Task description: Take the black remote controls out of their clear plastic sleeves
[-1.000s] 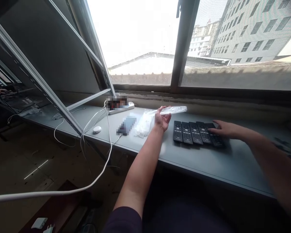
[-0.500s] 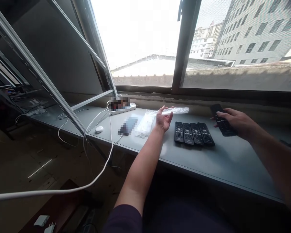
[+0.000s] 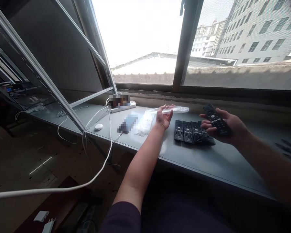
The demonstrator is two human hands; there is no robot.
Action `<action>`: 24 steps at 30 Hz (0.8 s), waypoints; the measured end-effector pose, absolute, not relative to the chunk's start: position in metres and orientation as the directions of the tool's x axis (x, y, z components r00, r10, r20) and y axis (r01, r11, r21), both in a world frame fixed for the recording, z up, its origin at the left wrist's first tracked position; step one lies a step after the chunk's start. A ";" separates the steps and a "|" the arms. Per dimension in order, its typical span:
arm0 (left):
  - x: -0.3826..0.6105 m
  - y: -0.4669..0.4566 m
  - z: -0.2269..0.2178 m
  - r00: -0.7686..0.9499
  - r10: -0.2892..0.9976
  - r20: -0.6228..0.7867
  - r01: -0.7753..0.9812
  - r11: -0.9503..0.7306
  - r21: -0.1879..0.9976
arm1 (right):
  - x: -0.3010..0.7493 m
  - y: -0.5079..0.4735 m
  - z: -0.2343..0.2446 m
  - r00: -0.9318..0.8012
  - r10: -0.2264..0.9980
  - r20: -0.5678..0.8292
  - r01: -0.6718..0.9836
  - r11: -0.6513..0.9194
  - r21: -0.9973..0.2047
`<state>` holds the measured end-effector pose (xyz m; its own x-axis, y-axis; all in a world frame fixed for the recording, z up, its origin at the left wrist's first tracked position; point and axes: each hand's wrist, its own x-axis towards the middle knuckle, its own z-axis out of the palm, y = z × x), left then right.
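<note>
Your right hand [image 3: 226, 127] grips a black remote [image 3: 215, 119] from beneath, buttons up, just above the right end of the row of remotes [image 3: 191, 132]. Left of that row, your left hand [image 3: 163, 118] pinches a clear bag [image 3: 177, 110]. A loose hold could drop the remote onto the row. Its long axis runs away from you, top towards the window [image 3: 140, 42]

A black remote [image 3: 215, 120] (buttons up, tilted, raised off the surface) is held just above the right end of the row of four remotes [image 3: 192, 132], while a long clear plastic bag [image 3: 178, 109] hangs level just behind that row's left end.
</note>
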<state>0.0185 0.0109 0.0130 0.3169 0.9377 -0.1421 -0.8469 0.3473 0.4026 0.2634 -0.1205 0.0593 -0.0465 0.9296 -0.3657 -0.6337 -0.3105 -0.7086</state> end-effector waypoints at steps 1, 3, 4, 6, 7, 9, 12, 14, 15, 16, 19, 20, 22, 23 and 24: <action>0.019 0.010 0.014 0.328 0.935 -0.134 -0.843 0.354 0.405 | 0.261 -0.120 0.060 -0.040 0.924 -0.380 -0.644 -0.314 -0.697; 0.019 0.010 0.014 0.345 0.929 -0.132 -0.836 0.368 0.407 | 0.258 -0.120 0.060 -0.021 0.917 -0.399 -0.648 -0.316 -0.693; 0.019 0.010 0.014 0.349 0.928 -0.133 -0.835 0.372 0.406 | 0.256 -0.121 0.061 -0.010 0.915 -0.402 -0.640 -0.315 -0.701; 0.020 0.010 0.014 0.359 0.924 -0.130 -0.834 0.380 0.399 | 0.255 -0.121 0.061 -0.001 0.916 -0.401 -0.604 -0.320 -0.730; 0.020 0.011 0.013 0.367 0.922 -0.124 -0.835 0.385 0.393 | 0.254 -0.122 0.060 -0.012 0.917 -0.398 -0.577 -0.332 -0.746; 0.019 0.012 0.011 0.384 0.917 -0.108 -0.835 0.395 0.382 | 0.255 -0.122 0.057 -0.053 0.916 -0.397 -0.517 -0.365 -0.774; 0.019 0.014 0.010 0.388 0.916 -0.102 -0.836 0.397 0.380 | 0.258 -0.119 0.048 -0.131 0.918 -0.374 -0.445 -0.392 -0.805; 0.019 0.014 0.010 0.363 0.924 -0.121 -0.842 0.381 0.383 | 0.259 -0.117 0.042 -0.181 0.917 -0.356 -0.407 -0.400 -0.821; 0.019 0.014 0.010 0.345 0.929 -0.135 -0.846 0.370 0.384 | 0.259 -0.117 0.040 -0.201 0.916 -0.349 -0.397 -0.401 -0.825; 0.019 0.014 0.011 0.330 0.933 -0.146 -0.850 0.361 0.385 | 0.259 -0.116 0.038 -0.210 0.917 -0.340 -0.395 -0.397 -0.828; 0.019 0.014 0.012 0.321 0.934 -0.156 -0.851 0.356 0.386 | 0.256 -0.117 0.035 -0.184 0.944 -0.275 -0.417 -0.328 -0.847; 0.019 0.014 0.012 0.324 0.934 -0.152 -0.849 0.358 0.388 | 0.255 -0.117 0.034 -0.168 0.953 -0.250 -0.420 -0.299 -0.857; 0.019 0.014 0.012 0.327 0.933 -0.148 -0.845 0.359 0.396 | 0.254 -0.117 0.033 -0.150 0.962 -0.230 -0.420 -0.272 -0.866; 0.019 0.015 0.012 0.325 0.934 -0.147 -0.844 0.357 0.401 | 0.253 -0.117 0.033 -0.147 0.960 -0.240 -0.425 -0.280 -0.861; 0.019 0.015 0.011 0.322 0.935 -0.146 -0.842 0.353 0.408 | 0.252 -0.117 0.034 -0.145 0.954 -0.264 -0.437 -0.301 -0.848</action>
<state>0.0191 0.0148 0.0111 0.3219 0.9354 -0.1461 -0.8417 0.3534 0.4082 0.2520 -0.1165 0.0340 -0.1448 0.9536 -0.2640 -0.4368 -0.3010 -0.8477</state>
